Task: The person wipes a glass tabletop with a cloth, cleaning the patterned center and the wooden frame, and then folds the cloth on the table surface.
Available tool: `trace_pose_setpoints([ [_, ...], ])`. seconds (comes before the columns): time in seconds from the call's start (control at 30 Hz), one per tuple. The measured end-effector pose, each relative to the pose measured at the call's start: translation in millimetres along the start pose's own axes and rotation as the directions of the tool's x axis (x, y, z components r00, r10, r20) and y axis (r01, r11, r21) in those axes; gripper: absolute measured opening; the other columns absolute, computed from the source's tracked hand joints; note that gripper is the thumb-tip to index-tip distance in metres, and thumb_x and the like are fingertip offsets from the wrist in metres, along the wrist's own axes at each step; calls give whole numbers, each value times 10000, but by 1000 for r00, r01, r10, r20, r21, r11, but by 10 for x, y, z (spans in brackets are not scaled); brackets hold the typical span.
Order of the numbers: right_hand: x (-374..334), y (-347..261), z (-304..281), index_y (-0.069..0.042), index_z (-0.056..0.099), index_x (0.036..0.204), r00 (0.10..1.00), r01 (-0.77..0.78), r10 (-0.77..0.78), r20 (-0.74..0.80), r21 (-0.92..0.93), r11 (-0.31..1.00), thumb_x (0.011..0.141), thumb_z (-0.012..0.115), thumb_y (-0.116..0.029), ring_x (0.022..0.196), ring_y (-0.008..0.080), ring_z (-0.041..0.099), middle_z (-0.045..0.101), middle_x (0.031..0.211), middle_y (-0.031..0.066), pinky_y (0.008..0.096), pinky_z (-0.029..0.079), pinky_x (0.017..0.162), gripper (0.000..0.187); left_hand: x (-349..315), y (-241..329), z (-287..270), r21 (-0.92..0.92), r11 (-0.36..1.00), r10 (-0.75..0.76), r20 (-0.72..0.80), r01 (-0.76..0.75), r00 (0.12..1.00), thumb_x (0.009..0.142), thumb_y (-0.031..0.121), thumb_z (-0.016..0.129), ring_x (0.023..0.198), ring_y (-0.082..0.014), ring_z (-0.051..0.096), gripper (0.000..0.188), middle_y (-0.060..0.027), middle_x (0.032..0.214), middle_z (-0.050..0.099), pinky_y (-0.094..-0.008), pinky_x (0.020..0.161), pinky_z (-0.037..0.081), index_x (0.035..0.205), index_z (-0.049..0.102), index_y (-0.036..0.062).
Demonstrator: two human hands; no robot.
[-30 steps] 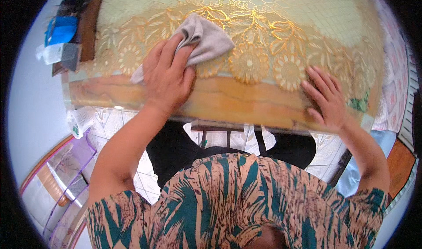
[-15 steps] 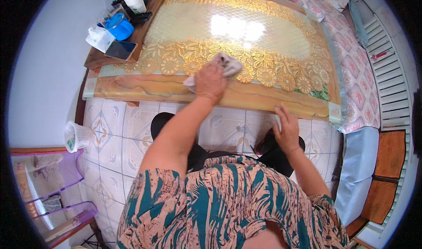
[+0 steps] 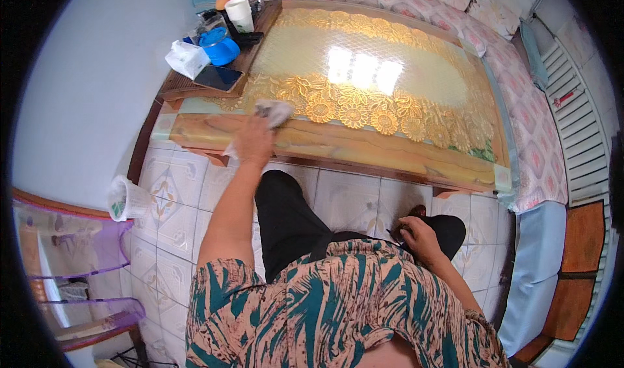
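Note:
My left hand (image 3: 255, 139) presses a crumpled white cloth with dark marks (image 3: 277, 112) against the near left part of a low table (image 3: 364, 142). Cloth shows both beyond the fingers and at the wrist side. A clear, shiny cover with gold flower lace (image 3: 353, 114) lies over the tabletop. My right hand (image 3: 419, 236) is empty, its fingers loosely bent and apart, beside my right knee and below the table's near edge.
A wooden stand (image 3: 175, 90) at the table's left end bears a phone (image 3: 219, 78), a blue mug (image 3: 221, 48), a white tissue pack (image 3: 186, 59) and white cups (image 3: 240, 15). A white basket (image 3: 127, 199) stands on the tiled floor. Patterned bedding (image 3: 530, 131) borders the right side.
My left hand has slid left along the table's near edge with the cloth. My right hand has dropped back from the table edge toward my knee. The view has shifted somewhat.

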State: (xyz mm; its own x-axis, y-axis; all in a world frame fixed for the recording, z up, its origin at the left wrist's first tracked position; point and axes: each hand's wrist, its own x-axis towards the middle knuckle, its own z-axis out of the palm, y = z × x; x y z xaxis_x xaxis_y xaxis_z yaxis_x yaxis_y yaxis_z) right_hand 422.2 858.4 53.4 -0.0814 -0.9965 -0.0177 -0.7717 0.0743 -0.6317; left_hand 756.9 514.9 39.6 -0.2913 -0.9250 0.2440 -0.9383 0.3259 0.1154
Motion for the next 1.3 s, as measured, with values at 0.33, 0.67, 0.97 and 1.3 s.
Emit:
trace_pose_setpoints([
  [0.33, 913, -378, 0, -78, 592, 1031, 983, 107, -134, -127, -202, 974, 787, 695, -165, 860, 351, 627, 612, 953, 136, 438, 508, 719, 280, 15, 832, -46, -607, 757, -267, 52, 243, 962, 880, 301, 536, 1084, -345, 573, 291, -148, 1186, 611, -452, 913, 428, 1041, 676, 103],
  [0.67, 2147, -840, 23, -31, 521, 1081, 935, 188, 97, 342, -707, 682, 648, 826, -415, 1026, 307, 604, 604, 1045, 135, 429, 517, 803, 654, 66, -305, 87, -95, 994, 29, -184, -47, 983, 832, 409, 600, 1290, -295, 413, 453, -94, 1363, 509, -477, 1049, 315, 1202, 625, 149],
  [0.97, 2546, -946, -23, -20, 598, 1079, 720, 410, 240, 651, -678, 610, 627, 823, -448, 1001, 321, 626, 641, 1025, 167, 418, 521, 824, 663, 370, -2027, -268, 326, 891, -374, 129, 316, 919, 967, 471, 389, 1417, -270, 274, 542, -75, 1547, 291, -465, 1127, 251, 1441, 409, 208],
  [1.3, 2470, -669, -10, -24, 539, 975, 758, 482, 82, 647, -640, 599, 642, 791, -415, 850, 342, 641, 638, 873, 156, 426, 509, 726, 572, 722, -2768, -177, 248, 773, -614, 61, 584, 787, 933, 522, 436, 1437, -286, 219, 613, -91, 1559, 246, -488, 1126, 256, 1481, 331, 267],
])
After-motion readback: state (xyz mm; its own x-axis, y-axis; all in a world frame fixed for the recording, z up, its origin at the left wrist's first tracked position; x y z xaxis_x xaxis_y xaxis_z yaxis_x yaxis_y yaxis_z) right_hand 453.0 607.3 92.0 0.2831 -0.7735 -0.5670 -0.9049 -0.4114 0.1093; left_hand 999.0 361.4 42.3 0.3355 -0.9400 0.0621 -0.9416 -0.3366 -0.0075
